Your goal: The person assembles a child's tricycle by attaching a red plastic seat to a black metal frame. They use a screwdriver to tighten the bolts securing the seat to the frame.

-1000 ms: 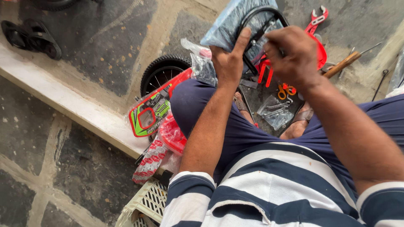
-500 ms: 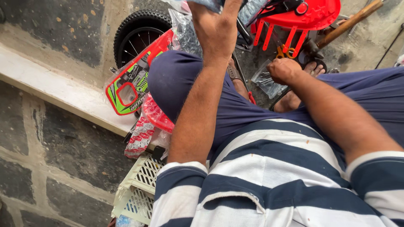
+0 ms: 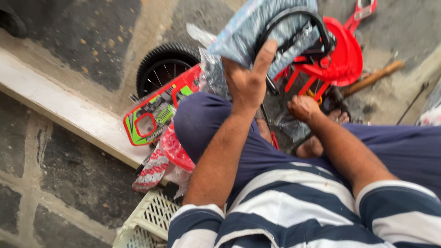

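Observation:
My left hand (image 3: 248, 80) is raised and grips a grey-blue plastic-wrapped part (image 3: 257, 32) with a curved black tube (image 3: 317, 23) over it. My right hand (image 3: 303, 108) is low, closed as a fist near my feet, just under a red plastic part (image 3: 342, 57); what it holds, if anything, is hidden. I sit with dark blue trousers and a striped shirt.
A small black wheel (image 3: 163, 66) and a red, green and black plate (image 3: 154, 115) lie left of my knee. A white plastic crate (image 3: 147, 220) is at bottom left. A wooden handle (image 3: 372, 78) and red pliers (image 3: 363, 11) lie on the stone floor at right.
My right hand dropped from the wrapped part down toward my feet. My left hand keeps the wrapped part raised. The camera view shifted.

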